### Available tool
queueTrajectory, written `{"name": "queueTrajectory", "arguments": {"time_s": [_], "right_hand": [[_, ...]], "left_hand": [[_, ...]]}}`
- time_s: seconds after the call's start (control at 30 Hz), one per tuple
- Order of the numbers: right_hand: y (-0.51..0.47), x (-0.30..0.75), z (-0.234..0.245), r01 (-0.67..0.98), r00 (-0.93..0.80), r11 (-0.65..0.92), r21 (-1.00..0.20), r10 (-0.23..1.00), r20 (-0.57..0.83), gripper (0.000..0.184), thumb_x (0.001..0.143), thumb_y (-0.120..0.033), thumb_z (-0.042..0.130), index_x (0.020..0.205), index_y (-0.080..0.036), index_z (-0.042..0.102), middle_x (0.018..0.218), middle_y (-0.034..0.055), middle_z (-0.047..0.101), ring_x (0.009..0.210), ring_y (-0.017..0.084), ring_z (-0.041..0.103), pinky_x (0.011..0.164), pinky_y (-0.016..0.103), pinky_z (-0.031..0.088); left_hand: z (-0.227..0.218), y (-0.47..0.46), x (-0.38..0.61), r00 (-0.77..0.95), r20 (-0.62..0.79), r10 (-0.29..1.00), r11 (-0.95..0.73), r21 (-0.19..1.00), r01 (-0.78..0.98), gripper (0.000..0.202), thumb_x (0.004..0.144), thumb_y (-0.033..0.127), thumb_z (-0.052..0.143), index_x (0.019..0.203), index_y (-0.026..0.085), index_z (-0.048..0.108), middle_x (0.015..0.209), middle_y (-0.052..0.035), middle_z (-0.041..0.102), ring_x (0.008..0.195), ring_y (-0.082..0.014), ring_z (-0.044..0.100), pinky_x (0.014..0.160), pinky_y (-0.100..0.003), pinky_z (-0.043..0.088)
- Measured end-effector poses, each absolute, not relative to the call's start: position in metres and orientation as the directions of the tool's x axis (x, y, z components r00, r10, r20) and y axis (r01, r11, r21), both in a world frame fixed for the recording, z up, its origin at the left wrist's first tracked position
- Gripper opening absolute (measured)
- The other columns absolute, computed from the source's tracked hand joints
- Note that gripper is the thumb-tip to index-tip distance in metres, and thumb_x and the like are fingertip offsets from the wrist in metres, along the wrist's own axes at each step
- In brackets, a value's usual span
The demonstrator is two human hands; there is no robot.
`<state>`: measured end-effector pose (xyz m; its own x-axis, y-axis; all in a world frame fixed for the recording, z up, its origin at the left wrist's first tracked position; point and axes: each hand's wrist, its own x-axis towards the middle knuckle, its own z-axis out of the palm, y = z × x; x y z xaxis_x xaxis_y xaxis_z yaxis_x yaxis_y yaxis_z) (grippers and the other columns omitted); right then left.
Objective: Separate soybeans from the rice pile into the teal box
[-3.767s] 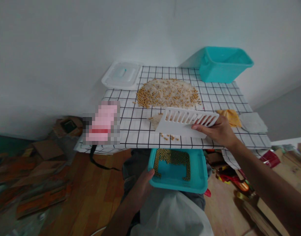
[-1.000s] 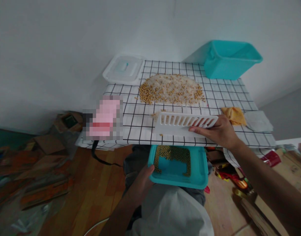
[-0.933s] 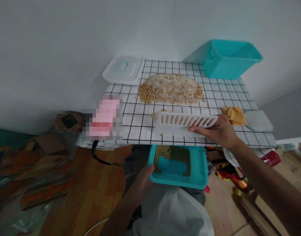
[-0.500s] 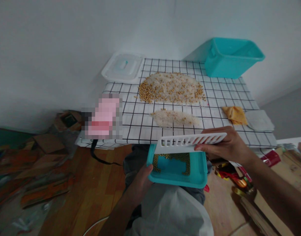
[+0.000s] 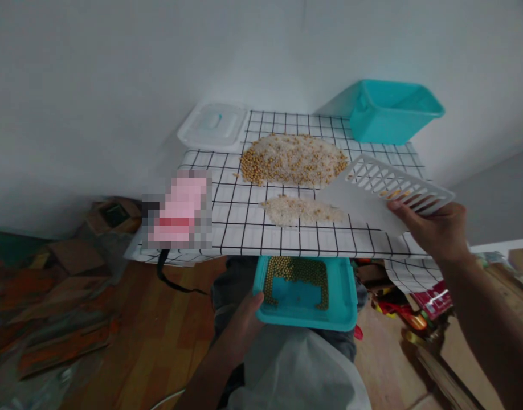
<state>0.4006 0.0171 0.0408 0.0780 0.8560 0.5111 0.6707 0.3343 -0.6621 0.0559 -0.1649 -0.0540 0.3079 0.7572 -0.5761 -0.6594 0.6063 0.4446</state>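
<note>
My left hand (image 5: 247,319) grips the left rim of a teal plastic container (image 5: 340,285) below the table's front edge. Yellowish beans (image 5: 282,265) and darker green ones lie inside it, around a bare patch of its bottom. In my right hand (image 5: 441,228) is a white slotted plastic board (image 5: 368,199), tilted above the right part of the table. Its lower left corner is close to a small heap of rice (image 5: 302,210); whether they touch I cannot tell. Behind that spreads a larger heap of rice mixed with yellow beans (image 5: 293,159).
A checkered cloth covers the table (image 5: 240,228). At the back stand a clear lidded box (image 5: 214,125) and a teal bin (image 5: 398,114). A blurred-out pink object (image 5: 180,208) lies at the left. Cardboard boxes (image 5: 76,256) and bags crowd the floor.
My right hand has carried the slotted board up and to the right, from over the teal container to above the table. The left hand still grips the container.
</note>
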Motion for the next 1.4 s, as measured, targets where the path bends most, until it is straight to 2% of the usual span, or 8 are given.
{"name": "queueTrajectory", "arguments": {"time_s": [0.13,0.27,0.4,0.5,0.77,1.1,1.2,1.4], "right_hand": [[0.012,0.4,0.037,0.685,0.004,0.288,-0.669,0.917,0.399,0.014,0.076,-0.032,0.082,0.086,-0.021,0.082,0.087,0.0048,0.081,0.08,0.026,0.077,0.067,0.031,0.063],[0.005,0.392,0.041,0.674,-0.041,0.295,-0.678,0.93,0.364,0.01,0.079,-0.032,0.081,0.084,-0.023,0.081,0.086,0.0028,0.081,0.076,0.025,0.077,0.066,0.032,0.064],[0.0,0.393,0.042,0.65,-0.081,0.332,-0.684,0.925,0.372,0.012,0.079,-0.034,0.081,0.09,-0.028,0.08,0.088,-0.0012,0.08,0.077,0.025,0.077,0.067,0.037,0.065],[0.0,0.396,0.041,0.643,-0.076,0.336,-0.688,0.922,0.379,0.012,0.08,-0.033,0.081,0.091,-0.029,0.08,0.09,-0.0021,0.08,0.08,0.026,0.077,0.07,0.039,0.065],[0.002,0.398,0.038,0.638,-0.106,0.369,-0.676,0.911,0.398,0.011,0.079,-0.033,0.082,0.089,-0.029,0.08,0.088,-0.003,0.08,0.077,0.024,0.077,0.068,0.036,0.065],[-0.005,0.404,0.04,0.637,-0.193,0.418,-0.648,0.9,0.391,0.012,0.078,-0.029,0.082,0.09,-0.032,0.08,0.088,-0.0054,0.081,0.075,0.024,0.078,0.066,0.038,0.066],[-0.006,0.406,0.044,0.65,-0.127,0.387,-0.654,0.904,0.409,0.014,0.079,-0.03,0.082,0.092,-0.032,0.081,0.091,-0.0046,0.081,0.079,0.026,0.078,0.069,0.039,0.066],[-0.012,0.425,0.045,0.705,-0.088,0.353,-0.615,0.904,0.418,0.015,0.075,-0.027,0.084,0.09,-0.025,0.082,0.09,0.0021,0.081,0.079,0.027,0.078,0.073,0.036,0.066]], "left_hand": [[-0.06,-0.168,0.06,0.335,-0.575,0.746,0.62,0.418,-0.664,0.05,0.093,0.038,0.066,0.139,0.019,0.06,0.131,-0.0075,0.071,0.138,-0.0273,0.054,0.125,-0.039,0.029],[-0.067,-0.171,0.063,0.375,-0.596,0.71,0.655,0.364,-0.662,0.054,0.095,0.037,0.063,0.145,0.019,0.053,0.129,-0.008,0.072,0.135,-0.0272,0.057,0.124,-0.039,0.031],[-0.067,-0.17,0.064,0.385,-0.597,0.703,0.661,0.351,-0.663,0.054,0.097,0.039,0.06,0.146,0.018,0.052,0.126,-0.0077,0.074,0.133,-0.0265,0.058,0.122,-0.039,0.033],[-0.062,-0.168,0.066,0.355,-0.582,0.732,0.639,0.405,-0.654,0.054,0.097,0.035,0.06,0.148,0.019,0.05,0.123,-0.0069,0.076,0.131,-0.0246,0.06,0.122,-0.036,0.032],[-0.052,-0.161,0.075,0.367,-0.559,0.743,0.632,0.406,-0.66,0.058,0.095,0.036,0.063,0.149,0.019,0.048,0.135,-0.0083,0.069,0.137,-0.0269,0.055,0.121,-0.038,0.035],[-0.057,-0.159,0.084,0.399,-0.584,0.707,0.672,0.377,-0.637,0.053,0.094,0.037,0.065,0.142,0.017,0.056,0.129,-0.0093,0.072,0.135,-0.0268,0.057,0.121,-0.038,0.036],[-0.054,-0.156,0.09,0.411,-0.561,0.719,0.662,0.372,-0.651,0.055,0.093,0.036,0.067,0.144,0.017,0.055,0.13,-0.0098,0.072,0.134,-0.0273,0.058,0.121,-0.039,0.036],[-0.054,-0.153,0.097,0.399,-0.612,0.682,0.685,0.344,-0.643,0.055,0.092,0.039,0.067,0.142,0.017,0.056,0.134,-0.0096,0.07,0.135,-0.0283,0.057,0.122,-0.042,0.035]]}}
